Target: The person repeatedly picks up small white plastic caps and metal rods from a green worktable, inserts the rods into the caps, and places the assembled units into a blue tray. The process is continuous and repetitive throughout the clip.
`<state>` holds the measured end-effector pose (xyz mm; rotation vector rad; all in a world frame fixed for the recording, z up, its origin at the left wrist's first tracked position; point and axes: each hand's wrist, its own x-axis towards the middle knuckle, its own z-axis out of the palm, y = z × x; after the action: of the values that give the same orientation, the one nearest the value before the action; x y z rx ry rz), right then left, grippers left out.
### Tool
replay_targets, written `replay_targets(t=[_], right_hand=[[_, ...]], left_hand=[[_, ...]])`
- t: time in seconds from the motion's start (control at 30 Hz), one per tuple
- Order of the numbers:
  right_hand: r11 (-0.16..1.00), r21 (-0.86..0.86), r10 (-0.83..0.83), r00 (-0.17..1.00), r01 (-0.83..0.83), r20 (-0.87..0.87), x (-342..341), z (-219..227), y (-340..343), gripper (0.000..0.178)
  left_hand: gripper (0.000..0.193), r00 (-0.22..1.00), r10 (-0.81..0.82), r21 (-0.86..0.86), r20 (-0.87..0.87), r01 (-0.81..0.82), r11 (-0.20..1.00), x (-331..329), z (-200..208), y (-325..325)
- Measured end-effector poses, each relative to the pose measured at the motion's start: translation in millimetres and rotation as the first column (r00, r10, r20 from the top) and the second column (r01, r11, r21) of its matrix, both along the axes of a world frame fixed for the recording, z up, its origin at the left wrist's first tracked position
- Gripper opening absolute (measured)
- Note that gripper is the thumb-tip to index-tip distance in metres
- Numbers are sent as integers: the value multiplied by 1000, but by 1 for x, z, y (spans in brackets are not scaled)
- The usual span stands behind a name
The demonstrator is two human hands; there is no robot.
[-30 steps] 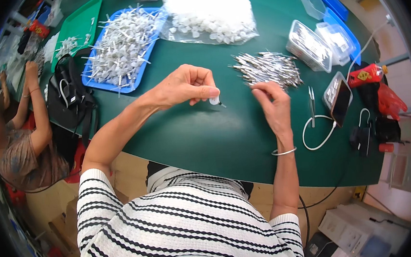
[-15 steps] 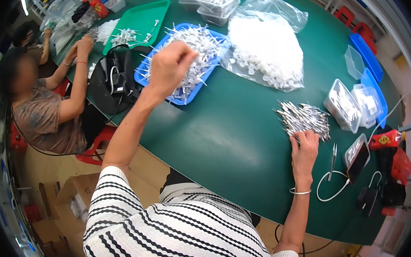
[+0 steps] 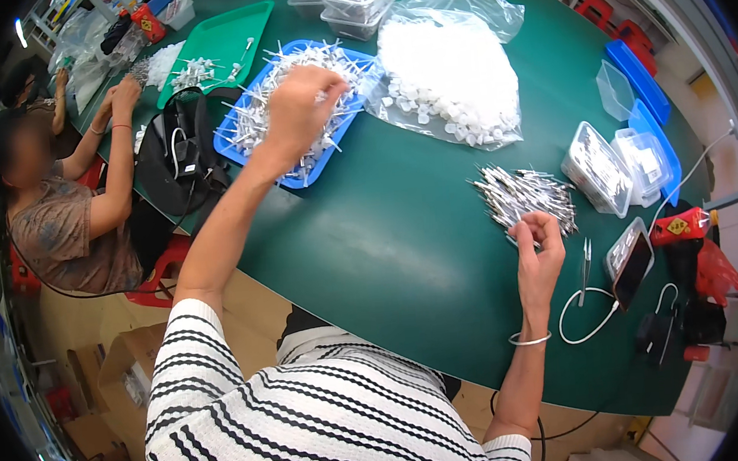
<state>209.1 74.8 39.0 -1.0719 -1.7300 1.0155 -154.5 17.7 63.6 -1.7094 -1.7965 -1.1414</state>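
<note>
My left hand (image 3: 300,106) is closed above the blue tray (image 3: 225,146), fingers curled into a pinch; what they hold, if anything, is hidden. Heaped in that tray are white plastic pieces (image 3: 249,118) with thin metal shafts sticking out. At the near edge of a pile of slim silvery metal pins (image 3: 527,196), my right hand (image 3: 540,247) pinches with thumb and forefinger. A thin metal pin (image 3: 511,237) seems to poke out by its fingertips, partly hidden.
An open clear bag of white caps (image 3: 452,76) lies beyond the pins. Tweezers (image 3: 585,270), a phone (image 3: 634,272) with a looped cable and clear boxes (image 3: 596,169) stand right. A black bag (image 3: 174,150), a green tray (image 3: 236,28) and a seated co-worker (image 3: 73,219) are left.
The whole view has shifted, so the table's things appear further left and higher. My left hand has come down closer to the tray's pieces. My right hand's fingers have drawn into a pinch beside the pile.
</note>
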Motion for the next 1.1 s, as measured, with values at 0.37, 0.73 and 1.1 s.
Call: replay_targets(t=[0.37, 0.73, 1.1], right_hand=[[823, -430, -26, 732, -371, -681, -4, -17, -6, 19], [823, -408, -27, 691, -395, -723, -10, -17, -12, 15], [864, -375, -3, 741, -337, -672, -21, -15, -20, 18]], left_hand=[[12, 986, -166, -365, -18, 148, 919, 56, -76, 93], [21, 416, -162, -188, 895, 681, 708, 96, -21, 39], [23, -523, 247, 260, 816, 713, 650, 157, -50, 0]])
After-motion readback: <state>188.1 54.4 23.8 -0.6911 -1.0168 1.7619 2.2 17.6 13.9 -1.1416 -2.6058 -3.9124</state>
